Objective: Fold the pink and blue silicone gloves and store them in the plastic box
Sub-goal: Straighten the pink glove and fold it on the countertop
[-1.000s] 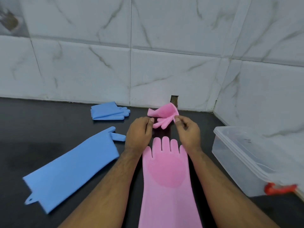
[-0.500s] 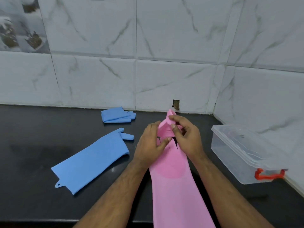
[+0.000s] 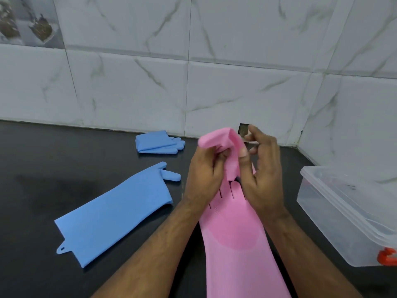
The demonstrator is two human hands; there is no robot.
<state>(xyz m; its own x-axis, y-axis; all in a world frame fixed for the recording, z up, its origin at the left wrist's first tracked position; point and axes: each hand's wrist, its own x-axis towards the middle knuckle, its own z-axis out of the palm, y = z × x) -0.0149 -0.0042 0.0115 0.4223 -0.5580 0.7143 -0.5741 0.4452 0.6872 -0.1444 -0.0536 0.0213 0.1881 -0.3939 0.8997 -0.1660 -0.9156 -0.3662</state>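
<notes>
A folded pink glove (image 3: 223,140) is held up above the counter between both hands. My left hand (image 3: 204,175) grips its lower left side; my right hand (image 3: 261,175) pinches its right edge with thumb and fingers. Beneath them a second pink glove (image 3: 236,244) lies flat, fingers pointing away from me. A flat blue glove (image 3: 113,214) lies to the left, and a folded blue glove (image 3: 159,143) rests near the wall. The clear plastic box (image 3: 343,218) with a red clasp stands at the right, its lid on.
The black countertop (image 3: 43,168) meets a white marble-tiled wall at the back and right. A small dark hole (image 3: 243,129) sits in the wall behind the raised glove. The box stands close to the right wall.
The small pink glove has been lifted from the counter and bunched between both hands. The camera moved closer and the view shifted left.
</notes>
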